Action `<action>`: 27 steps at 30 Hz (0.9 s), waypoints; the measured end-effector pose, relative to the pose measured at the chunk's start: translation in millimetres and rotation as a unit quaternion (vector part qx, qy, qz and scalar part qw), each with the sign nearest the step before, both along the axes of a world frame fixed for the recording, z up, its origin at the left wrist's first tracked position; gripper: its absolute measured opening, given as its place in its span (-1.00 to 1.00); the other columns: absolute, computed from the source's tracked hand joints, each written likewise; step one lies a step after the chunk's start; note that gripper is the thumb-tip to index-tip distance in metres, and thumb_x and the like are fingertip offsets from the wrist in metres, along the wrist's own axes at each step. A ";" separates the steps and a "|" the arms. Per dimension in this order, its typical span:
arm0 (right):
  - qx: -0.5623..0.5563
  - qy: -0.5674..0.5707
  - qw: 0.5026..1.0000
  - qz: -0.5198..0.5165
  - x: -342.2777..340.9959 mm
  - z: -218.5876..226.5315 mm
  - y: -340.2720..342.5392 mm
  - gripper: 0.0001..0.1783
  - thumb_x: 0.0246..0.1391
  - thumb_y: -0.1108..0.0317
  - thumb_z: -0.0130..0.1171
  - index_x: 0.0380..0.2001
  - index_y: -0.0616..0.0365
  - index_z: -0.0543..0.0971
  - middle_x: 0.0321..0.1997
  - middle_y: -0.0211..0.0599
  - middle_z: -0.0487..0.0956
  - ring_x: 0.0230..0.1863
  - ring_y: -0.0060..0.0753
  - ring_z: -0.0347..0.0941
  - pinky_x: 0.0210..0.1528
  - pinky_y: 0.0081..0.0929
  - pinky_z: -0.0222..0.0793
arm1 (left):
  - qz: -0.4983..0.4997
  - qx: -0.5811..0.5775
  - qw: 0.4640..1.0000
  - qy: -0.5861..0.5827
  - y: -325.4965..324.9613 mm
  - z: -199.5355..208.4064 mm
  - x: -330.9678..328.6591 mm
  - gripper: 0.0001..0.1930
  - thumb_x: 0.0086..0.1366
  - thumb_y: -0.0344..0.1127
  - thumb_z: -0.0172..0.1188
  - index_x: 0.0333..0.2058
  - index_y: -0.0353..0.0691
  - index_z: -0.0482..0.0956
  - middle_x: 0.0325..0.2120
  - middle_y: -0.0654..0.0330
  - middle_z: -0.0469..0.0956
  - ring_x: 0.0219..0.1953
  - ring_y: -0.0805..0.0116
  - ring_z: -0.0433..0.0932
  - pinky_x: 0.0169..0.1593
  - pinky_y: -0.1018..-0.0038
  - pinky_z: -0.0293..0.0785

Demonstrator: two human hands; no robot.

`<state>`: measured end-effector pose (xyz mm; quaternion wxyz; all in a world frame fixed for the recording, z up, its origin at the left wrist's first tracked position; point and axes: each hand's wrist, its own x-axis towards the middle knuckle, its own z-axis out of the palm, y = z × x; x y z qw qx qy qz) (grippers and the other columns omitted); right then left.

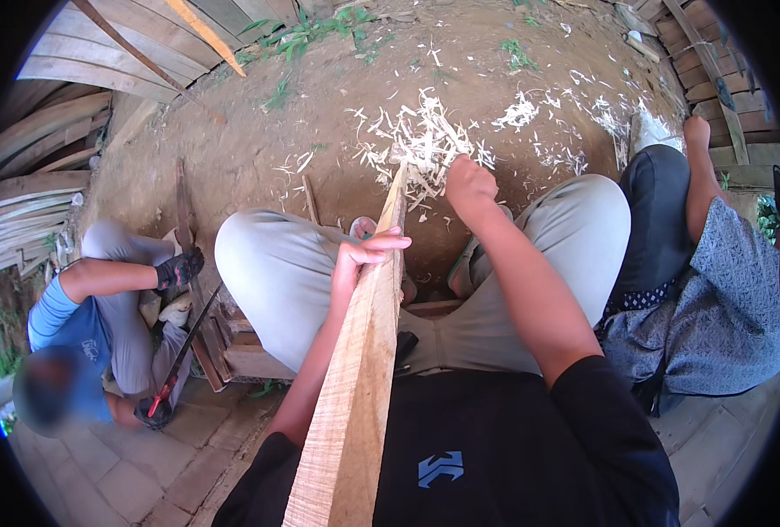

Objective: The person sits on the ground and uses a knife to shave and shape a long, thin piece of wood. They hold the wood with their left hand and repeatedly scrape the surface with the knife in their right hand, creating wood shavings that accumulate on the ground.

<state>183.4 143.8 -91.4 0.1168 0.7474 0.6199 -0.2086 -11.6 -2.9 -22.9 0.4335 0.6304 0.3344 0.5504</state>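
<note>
A long, pale, squared length of timber (355,378) runs from the lower edge up between my knees, its far end narrowing to a point over the ground. Around its upper part, from the left side, my left hand (362,261) grips it, fingers laid across the top face. My right hand (471,186) is closed in a fist just right of the narrowed tip. Whatever that fist holds is hidden from view. Below and beyond the tip lies a heap of curled wood shavings (425,132).
At the left sits a person in a blue shirt (73,307), gloved, with a long saw (183,351). Another seated person in a patterned grey garment (715,299) is close on my right. Curved boards (47,132) are stacked at far left. More shavings (574,158) litter the dirt.
</note>
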 end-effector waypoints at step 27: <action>0.028 0.081 0.991 0.106 -16.7 36.9 -15.4 -0.76 0.18 0.46 0.08 -0.18 0.15 0.70 -0.14 0.01 0.71 -0.08 -0.05 0.69 -0.06 -0.20 0.63 | -0.020 -0.006 1.000 0.001 3.4 5.1 1.3 -0.51 0.07 -0.62 0.26 -0.10 -0.15 0.22 -0.06 -0.17 0.59 0.14 0.01 0.54 0.41 -0.06 0.14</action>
